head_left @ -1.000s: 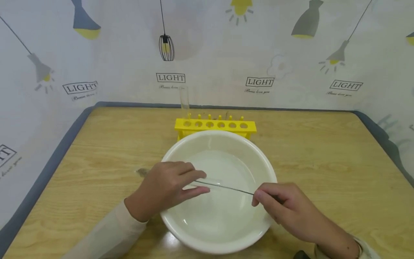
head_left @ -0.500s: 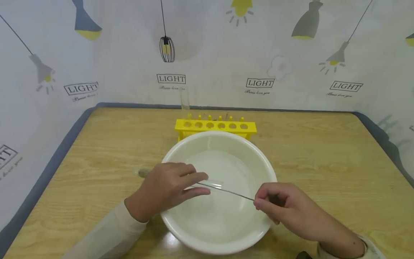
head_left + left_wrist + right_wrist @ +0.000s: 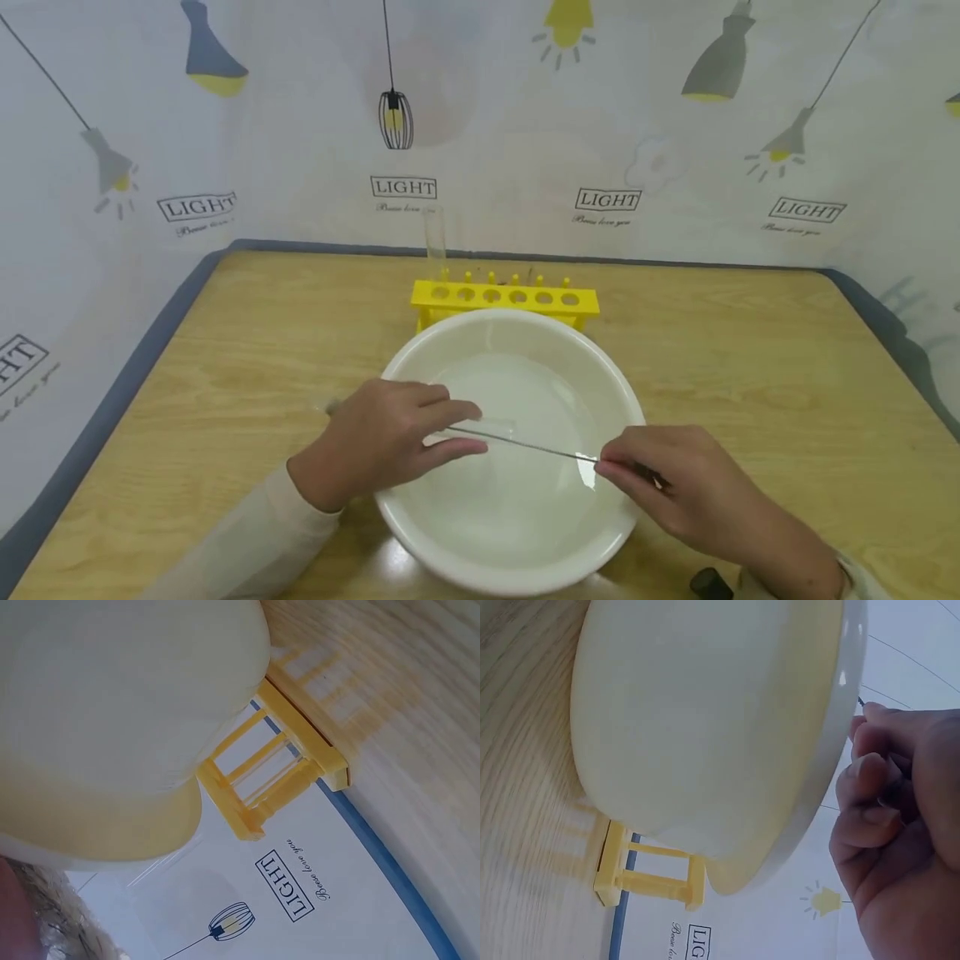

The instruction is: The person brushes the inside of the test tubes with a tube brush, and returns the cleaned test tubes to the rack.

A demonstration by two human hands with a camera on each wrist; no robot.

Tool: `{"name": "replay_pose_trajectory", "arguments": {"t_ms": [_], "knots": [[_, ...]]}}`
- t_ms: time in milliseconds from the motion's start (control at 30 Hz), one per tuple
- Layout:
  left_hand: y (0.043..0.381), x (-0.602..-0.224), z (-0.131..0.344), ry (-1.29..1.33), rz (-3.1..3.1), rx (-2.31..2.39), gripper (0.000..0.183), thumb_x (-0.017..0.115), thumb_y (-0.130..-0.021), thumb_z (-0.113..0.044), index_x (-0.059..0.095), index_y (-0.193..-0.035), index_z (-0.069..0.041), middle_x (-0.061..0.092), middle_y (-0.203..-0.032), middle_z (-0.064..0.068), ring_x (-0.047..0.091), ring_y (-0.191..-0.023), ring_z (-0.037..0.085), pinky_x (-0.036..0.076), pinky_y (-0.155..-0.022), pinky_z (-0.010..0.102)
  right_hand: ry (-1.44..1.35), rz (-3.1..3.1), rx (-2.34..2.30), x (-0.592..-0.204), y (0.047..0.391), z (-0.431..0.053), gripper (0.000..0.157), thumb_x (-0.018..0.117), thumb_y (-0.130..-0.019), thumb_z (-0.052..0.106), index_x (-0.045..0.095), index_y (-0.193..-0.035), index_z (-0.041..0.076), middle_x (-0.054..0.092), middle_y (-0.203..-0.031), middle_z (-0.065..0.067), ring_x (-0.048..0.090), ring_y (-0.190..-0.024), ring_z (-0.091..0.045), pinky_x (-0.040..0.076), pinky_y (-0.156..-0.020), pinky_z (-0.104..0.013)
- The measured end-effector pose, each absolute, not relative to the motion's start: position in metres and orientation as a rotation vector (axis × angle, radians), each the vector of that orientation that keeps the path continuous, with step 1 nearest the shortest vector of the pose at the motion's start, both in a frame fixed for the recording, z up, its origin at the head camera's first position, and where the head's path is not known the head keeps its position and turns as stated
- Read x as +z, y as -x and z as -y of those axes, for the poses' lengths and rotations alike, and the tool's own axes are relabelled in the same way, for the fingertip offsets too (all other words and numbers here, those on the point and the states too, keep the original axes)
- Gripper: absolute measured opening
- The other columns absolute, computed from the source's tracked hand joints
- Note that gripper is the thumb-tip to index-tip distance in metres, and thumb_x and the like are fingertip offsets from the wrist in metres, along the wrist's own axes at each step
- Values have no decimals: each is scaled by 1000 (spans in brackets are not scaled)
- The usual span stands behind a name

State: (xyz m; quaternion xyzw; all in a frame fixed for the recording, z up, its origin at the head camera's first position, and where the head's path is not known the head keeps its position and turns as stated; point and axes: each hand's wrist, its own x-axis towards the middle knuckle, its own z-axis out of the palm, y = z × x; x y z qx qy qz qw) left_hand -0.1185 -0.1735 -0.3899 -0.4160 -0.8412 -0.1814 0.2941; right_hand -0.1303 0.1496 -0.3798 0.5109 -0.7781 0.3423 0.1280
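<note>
Over a white basin (image 3: 510,577) with water in it, my left hand (image 3: 386,433) holds a clear glass test tube (image 3: 498,427) nearly level. Through the tube runs the twisted wire of a test tube brush (image 3: 543,449). My right hand (image 3: 675,479) pinches that wire near the basin's right rim. In the right wrist view the fingers of this hand (image 3: 889,802) are curled beside the rim. Grey-white brush bristles (image 3: 67,919) show close up in the left wrist view. Most of the tube's closed end is hidden behind my left hand.
Just behind the basin stands a yellow test tube rack (image 3: 517,298). One clear test tube (image 3: 435,246) is upright in its leftmost hole. A dark, short cylindrical object (image 3: 710,583) lies at the front edge by my right wrist. A patterned cloth wall (image 3: 510,125) borders the wooden table (image 3: 750,358).
My right hand has shifted slightly right, drawing the wire along. The bristle tip left of my left hand shows less than half a second ago. The left hand keeps its hold on the tube.
</note>
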Motion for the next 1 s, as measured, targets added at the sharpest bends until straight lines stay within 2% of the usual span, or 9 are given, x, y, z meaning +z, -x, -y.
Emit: {"name": "replay_pose_trajectory", "arguments": {"t_ms": [267, 500, 800, 1000], "knots": [[118, -381, 177, 1081, 2314, -469, 26, 71, -91, -46, 74, -97, -20, 61, -67, -11, 46, -52, -1, 40, -47, 16, -1435, 2200, 805, -378, 134, -147, 31, 51, -105, 32, 66, -85, 14, 60, -69, 11, 44, -56, 3, 37, -54, -5], [115, -379, 178, 1091, 2320, -502, 24, 70, -92, -45, 74, -96, -22, 57, -63, -12, 35, -48, -4, 30, -45, 12, -1454, 2239, 892, -382, 130, -147, 24, 52, -105, 32, 67, -93, 17, 57, -72, 15, 43, -61, 7, 36, -56, -4], [111, -377, 178, 1061, 2354, -482, 31, 62, -96, -49, 74, -96, -21, 56, -63, -11, 36, -49, -3, 30, -44, 14, -1388, 2220, 924, -381, 127, -145, 26, 56, -102, 35, 70, -98, 13, 54, -71, 13, 42, -57, 4, 34, -55, -2], [111, -376, 177, 1077, 2327, -484, 27, 65, -95, -47, 74, -96, -21, 58, -64, -12, 36, -48, -4, 29, -45, 12, -1350, 2207, 924, -380, 129, -145, 29, 55, -103, 34, 71, -101, 9, 58, -73, 10, 43, -59, 4, 35, -55, -3]]}}
